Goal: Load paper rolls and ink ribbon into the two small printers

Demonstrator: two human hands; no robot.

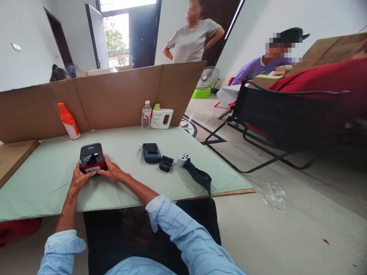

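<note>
The red printer (91,157) stands near the table's (43,183) front edge, its lid seemingly closed. The left hand (78,178) and right hand (114,172) clasp its sides. The paper roll (182,160) lies untouched toward the right edge.

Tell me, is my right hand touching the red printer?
Touching. The head view shows the right hand with fingers pressed against the near right side of the red printer, with no gap. The left hand grips the opposite side.

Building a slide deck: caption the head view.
Left hand and right hand hold a red-and-black label printer on a pale green table.
</note>
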